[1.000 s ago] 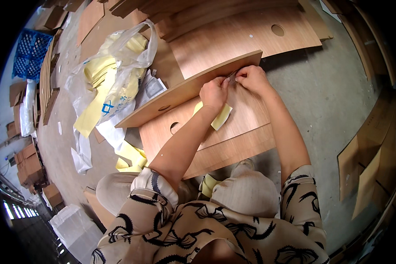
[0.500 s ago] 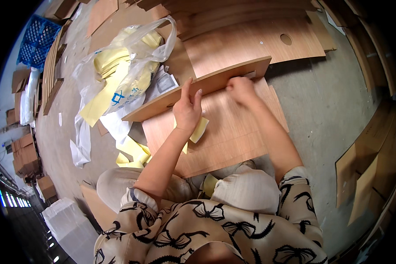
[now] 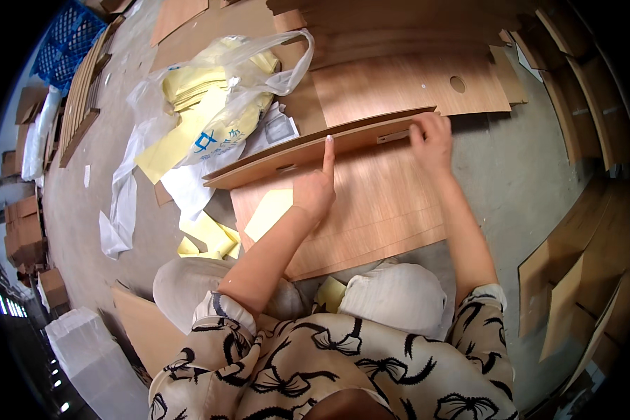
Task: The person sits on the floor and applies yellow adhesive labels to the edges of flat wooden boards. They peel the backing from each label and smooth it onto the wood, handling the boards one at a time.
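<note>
While hands [image 3: 374,164] press upright panel's edge [image 3: 315,150], bare concrete rightward [image 3: 511,182]

The scene is lit brightly and evenly by soft daylight. Only faint, short shadows are cast beneath the hands and along the raised wooden panel [image 3: 322,148]. Mild glare is seen on the clear plastic bag [image 3: 210,105]. The middle is rendered sharp, with no motion blur. Straight board edges are bent strongly toward the rim, and the corners are cut off by a black circular surround. Detail is smeared at the far left edge.
</note>
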Demonstrator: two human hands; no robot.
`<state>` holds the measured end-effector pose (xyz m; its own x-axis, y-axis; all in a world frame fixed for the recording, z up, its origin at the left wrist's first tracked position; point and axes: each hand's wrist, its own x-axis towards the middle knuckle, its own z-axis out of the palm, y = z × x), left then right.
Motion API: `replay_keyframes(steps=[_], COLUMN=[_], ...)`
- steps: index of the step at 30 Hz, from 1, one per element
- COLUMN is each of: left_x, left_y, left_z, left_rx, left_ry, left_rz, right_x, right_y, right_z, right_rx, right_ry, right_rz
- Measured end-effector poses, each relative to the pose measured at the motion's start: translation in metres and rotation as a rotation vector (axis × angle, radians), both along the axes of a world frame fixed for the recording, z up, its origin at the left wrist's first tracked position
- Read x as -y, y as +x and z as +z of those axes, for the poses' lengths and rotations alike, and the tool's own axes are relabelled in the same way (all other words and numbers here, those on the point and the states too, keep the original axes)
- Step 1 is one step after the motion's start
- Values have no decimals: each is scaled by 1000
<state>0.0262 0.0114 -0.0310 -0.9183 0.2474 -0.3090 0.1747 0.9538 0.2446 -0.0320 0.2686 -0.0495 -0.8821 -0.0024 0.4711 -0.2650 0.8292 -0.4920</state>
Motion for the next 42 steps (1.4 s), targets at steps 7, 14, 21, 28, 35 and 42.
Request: replay_keyframes(steps=[7, 14, 21, 28, 35, 42], left_x=[3, 3, -1, -1, -7, -10], left_y=[-8, -10, -16, -29, -44, -41], left_z=[7, 15, 31, 61, -17, 46], left_rx=[-118, -57, 150, 506, -6, -81], left_ry=[120, 185, 379, 1127, 763, 1221], left_rz=[23, 97, 225, 689, 660, 821], right_x=[49, 59, 53, 31, 43, 55], right_y=[30, 32, 45, 103, 69, -4], right_z=[4, 8, 21, 12, -30, -6], right_rx=[-27, 80, 30, 410, 454, 553], right_ry=[265, 368, 420, 147, -18, -325], right_rz=[109, 48, 99, 252, 256, 217])
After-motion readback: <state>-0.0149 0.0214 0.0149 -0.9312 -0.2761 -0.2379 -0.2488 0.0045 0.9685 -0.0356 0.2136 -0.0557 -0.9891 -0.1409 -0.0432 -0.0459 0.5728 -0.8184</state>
